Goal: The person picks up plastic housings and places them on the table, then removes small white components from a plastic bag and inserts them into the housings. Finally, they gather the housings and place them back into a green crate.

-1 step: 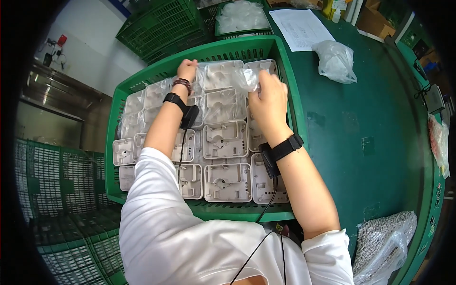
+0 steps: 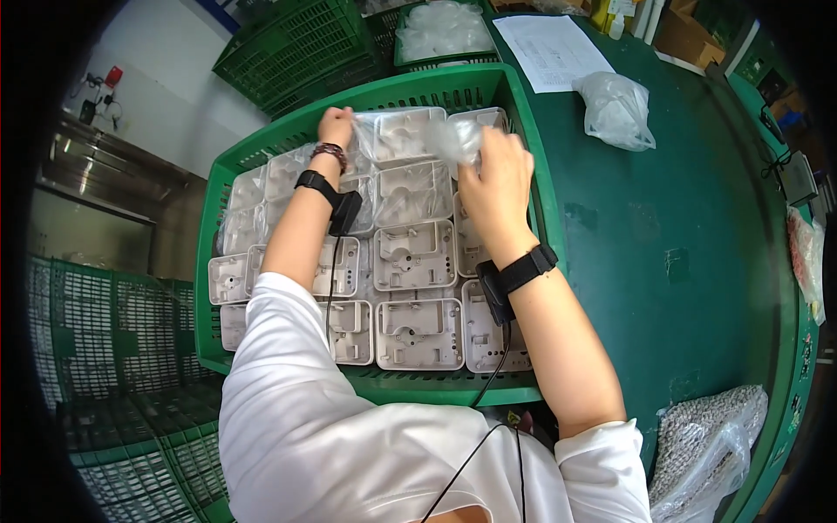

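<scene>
The right grip [image 2: 499, 179] is clamped on crumpled, glossy clear film [image 2: 462, 139]; whether the left grip [image 2: 336, 129] pinches film, I cannot tell. Beneath both sit boxy off-white housings [image 2: 414, 253] in a slotted green crate [image 2: 542, 166], its side wall just beside the right grip. Rightward and beyond lie a bulging translucent bag [image 2: 615, 113] and a flat paper sheet [image 2: 554, 52] on the smooth counter [image 2: 628, 288].
</scene>
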The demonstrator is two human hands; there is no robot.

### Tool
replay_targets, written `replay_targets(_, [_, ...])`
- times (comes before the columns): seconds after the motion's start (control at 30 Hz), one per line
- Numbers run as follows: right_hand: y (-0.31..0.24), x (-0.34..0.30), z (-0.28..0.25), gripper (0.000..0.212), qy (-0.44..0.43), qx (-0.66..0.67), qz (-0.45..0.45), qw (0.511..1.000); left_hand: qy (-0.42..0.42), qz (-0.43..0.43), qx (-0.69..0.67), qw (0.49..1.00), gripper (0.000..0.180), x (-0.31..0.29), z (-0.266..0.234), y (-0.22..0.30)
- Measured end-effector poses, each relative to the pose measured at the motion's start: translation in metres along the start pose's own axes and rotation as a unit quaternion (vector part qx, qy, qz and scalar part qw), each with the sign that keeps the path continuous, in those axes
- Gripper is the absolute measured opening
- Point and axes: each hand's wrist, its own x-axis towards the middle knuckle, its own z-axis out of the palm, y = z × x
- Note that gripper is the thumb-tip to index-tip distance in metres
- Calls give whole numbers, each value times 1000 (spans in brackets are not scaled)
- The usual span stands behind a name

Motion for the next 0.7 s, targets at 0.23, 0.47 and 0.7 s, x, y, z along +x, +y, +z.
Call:
replay_targets(0.23, [14, -11, 4, 13, -62, 23, 12, 998, 36, -8, -331, 943, 24, -76, -55, 152])
replay_targets(0.47, [3, -7, -6, 20, -143, 113, -43, 982, -380, 224, -254, 861, 10, -183, -58, 219])
replay_targets(0.7, [11, 1, -1, 28, 8, 54, 69, 996, -251, 232, 253, 905, 20, -126, -35, 84])
